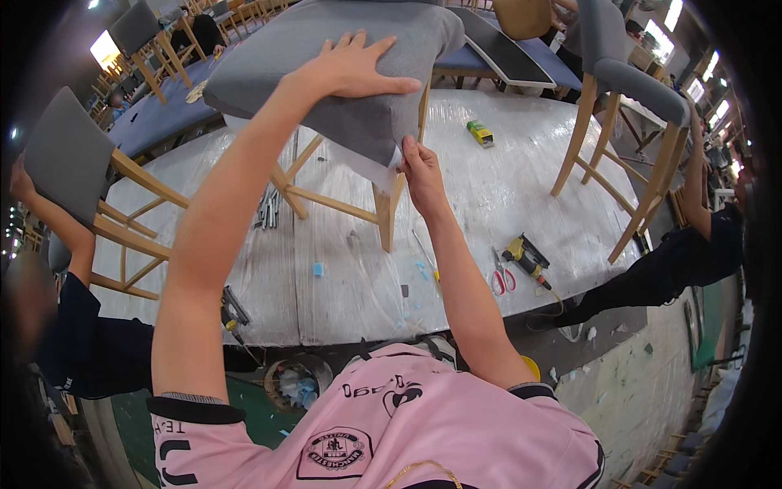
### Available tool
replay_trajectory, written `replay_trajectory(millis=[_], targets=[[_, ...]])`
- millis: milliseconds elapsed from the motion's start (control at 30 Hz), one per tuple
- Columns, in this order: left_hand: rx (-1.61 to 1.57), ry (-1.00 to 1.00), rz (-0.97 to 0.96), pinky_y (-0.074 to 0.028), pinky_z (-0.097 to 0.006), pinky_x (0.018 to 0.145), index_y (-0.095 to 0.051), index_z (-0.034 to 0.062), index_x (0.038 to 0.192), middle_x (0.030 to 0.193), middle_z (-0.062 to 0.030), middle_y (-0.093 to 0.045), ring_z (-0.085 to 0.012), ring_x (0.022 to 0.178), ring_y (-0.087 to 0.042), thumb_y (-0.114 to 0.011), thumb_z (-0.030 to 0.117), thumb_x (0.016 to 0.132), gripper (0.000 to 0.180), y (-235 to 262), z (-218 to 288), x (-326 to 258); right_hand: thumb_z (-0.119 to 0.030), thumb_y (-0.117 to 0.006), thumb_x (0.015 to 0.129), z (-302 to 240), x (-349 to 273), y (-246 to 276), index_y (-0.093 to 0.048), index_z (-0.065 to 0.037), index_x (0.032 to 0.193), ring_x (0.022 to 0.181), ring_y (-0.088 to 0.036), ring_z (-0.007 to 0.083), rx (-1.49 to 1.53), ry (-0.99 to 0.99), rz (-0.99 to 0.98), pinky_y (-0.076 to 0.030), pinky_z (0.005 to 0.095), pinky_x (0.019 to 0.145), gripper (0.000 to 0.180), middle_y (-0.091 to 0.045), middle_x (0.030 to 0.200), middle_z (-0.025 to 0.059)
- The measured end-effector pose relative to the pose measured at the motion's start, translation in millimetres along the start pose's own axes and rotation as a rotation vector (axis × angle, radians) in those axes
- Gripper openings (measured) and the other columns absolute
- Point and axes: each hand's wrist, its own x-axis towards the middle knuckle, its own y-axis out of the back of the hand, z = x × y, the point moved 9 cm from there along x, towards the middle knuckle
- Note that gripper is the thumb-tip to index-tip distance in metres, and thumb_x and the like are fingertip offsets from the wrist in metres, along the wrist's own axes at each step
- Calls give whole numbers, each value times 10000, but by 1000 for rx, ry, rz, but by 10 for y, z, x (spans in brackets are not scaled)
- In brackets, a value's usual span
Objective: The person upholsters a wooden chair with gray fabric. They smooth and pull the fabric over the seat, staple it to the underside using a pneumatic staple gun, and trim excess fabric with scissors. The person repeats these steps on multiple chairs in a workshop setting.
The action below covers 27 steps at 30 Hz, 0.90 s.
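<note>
A wooden chair with a grey fabric seat (326, 49) stands on the plastic-wrapped worktable (505, 187) in front of me. My left hand (350, 69) lies flat on top of the seat cushion, fingers spread. My right hand (422, 173) pinches the white lining (383, 171) at the seat's front corner, right above the chair's front leg (386, 216). The underside of the seat is hidden.
On the table lie red-handled scissors (502, 279), a yellow-and-black stapler tool (528, 259), a screwdriver (426, 257), a small green-yellow box (481, 132) and metal strips (269, 210). Another grey chair (627, 90) stands at the right. A person at left holds a chair (69, 155); another person's arm (696, 183) reaches in at right.
</note>
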Motion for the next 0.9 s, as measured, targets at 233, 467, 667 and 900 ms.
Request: replay_trajectory(millis=[233,467,667,900], targets=[[8,192,-22,-144,-700,1177,-315,221,1611,1623,-320,-233,-527,1494,-225,-651,788,716,1112,-19,189,174,-408,-554,1067,13,-17,34,-582,-149,759,631,-391,35,-29,19,2,-369,236,658,404,-483,689,-86],[197,269,92,-232,-686,1154,-420,208,1540,1588,-301,-319,-541,1436,-332,-644,561,883,779,-59,443,403,-442,-536,1067,41,52,-47,-582,-113,777,660,-389,60,-53,-31,-21,-364,255,670,441,-443,689,-74],[-410,-241,775,-339,-521,1159,-629,166,1332,1517,-211,-468,-377,1394,-459,-732,276,888,469,130,1243,-1120,-413,-537,1069,-126,-25,4,-603,-96,805,661,-400,68,-54,2,148,-358,267,646,418,-457,695,-66],[-1887,618,572,-521,-308,838,-658,46,1117,1081,-57,-648,-128,934,-627,-679,330,991,311,-1587,445,-1699,-468,-563,1049,8,35,27,-552,-114,737,657,-404,67,-90,12,38,-351,261,637,472,-462,686,-57]])
